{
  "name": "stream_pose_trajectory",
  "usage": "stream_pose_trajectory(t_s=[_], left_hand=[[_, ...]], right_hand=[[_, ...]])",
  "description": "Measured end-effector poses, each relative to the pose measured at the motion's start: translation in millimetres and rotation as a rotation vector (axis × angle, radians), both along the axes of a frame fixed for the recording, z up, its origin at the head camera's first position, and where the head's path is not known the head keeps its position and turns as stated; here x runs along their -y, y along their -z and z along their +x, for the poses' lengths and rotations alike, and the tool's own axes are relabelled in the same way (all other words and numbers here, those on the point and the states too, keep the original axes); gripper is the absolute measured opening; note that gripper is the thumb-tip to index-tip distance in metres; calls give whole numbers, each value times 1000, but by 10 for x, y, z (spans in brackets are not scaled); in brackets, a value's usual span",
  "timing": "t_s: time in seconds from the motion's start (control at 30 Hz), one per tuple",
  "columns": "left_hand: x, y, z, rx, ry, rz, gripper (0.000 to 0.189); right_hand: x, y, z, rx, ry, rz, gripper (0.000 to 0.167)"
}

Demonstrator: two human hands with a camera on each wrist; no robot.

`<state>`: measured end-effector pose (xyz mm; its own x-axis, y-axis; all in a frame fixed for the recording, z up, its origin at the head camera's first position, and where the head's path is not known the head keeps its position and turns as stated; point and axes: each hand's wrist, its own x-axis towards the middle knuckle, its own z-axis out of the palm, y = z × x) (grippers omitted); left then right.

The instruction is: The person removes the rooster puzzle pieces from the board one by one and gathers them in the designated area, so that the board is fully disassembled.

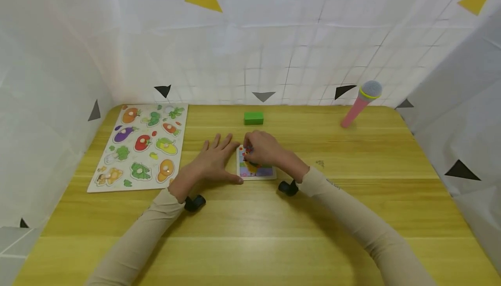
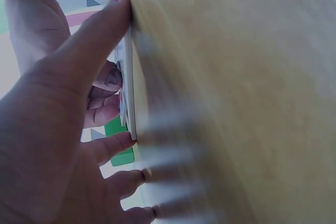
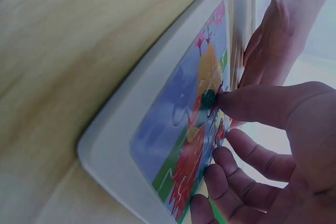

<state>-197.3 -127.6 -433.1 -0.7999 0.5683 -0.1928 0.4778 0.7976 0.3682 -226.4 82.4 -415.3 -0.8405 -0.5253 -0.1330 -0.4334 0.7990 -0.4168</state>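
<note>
A small jigsaw puzzle [image 1: 268, 172] in a white frame lies flat on the table, its picture showing a colourful bird. My left hand [image 1: 213, 159] is spread beside it, with the thumb and index finger touching the frame's edge. Over the puzzle's upper part, my right hand [image 1: 264, 147] has curled fingers and pinches a puzzle piece [image 1: 248, 151] at the picture surface. The right wrist view shows the thumb and fingertips on the picture [image 3: 181, 108]; most of the piece is hidden by the fingers.
A white vegetable puzzle board [image 1: 156, 179] lies at the left. Behind the small puzzle sits a green block [image 1: 253, 118]. A pink toy microphone [image 1: 355, 111] stands at the back right. White sheeting [image 1: 274, 38] hangs behind the wooden table [image 1: 250, 242].
</note>
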Motion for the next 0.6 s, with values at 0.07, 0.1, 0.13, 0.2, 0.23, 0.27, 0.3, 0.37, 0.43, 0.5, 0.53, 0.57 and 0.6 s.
stream_pose_trajectory(t_s=[0.07, 0.1, 0.13, 0.2, 0.23, 0.27, 0.3, 0.37, 0.43, 0.5, 0.53, 0.57, 0.6], left_hand=[[4, 11, 4, 0, 0, 0, 112], [6, 14, 7, 0, 0, 1, 112], [9, 19, 8, -1, -1, 1, 112], [13, 26, 10, -1, -3, 7, 112], [14, 26, 12, -1, -5, 9, 112], [14, 25, 14, -1, -6, 10, 112], [16, 24, 17, -1, -7, 11, 113], [15, 22, 20, 1, -10, 10, 113], [12, 15, 25, 1, -11, 13, 112], [8, 10, 27, -1, -9, 22, 112], [5, 8, 26, -1, -9, 25, 111], [4, 5, 28, -2, -8, 28, 112], [3, 4, 27, -2, -8, 30, 112]], right_hand=[[1, -3, 16, -4, -1, 5, 30], [3, -5, 24, -9, -3, 7, 30], [4, -8, 32, -13, -5, 9, 30], [8, -12, 43, -29, -14, 16, 31], [9, -13, 48, -38, -19, 21, 31], [10, -13, 52, -47, -24, 26, 32], [11, -12, 55, -55, -30, 32, 32], [9, -8, 59, -71, -40, 43, 34], [4, -7, 62, -79, -42, 48, 34], [-3, -7, 65, -85, -41, 50, 34], [-6, -9, 66, -89, -42, 52, 33], [-9, -11, 68, -90, -43, 51, 33], [-13, -11, 70, -92, -45, 50, 33]])
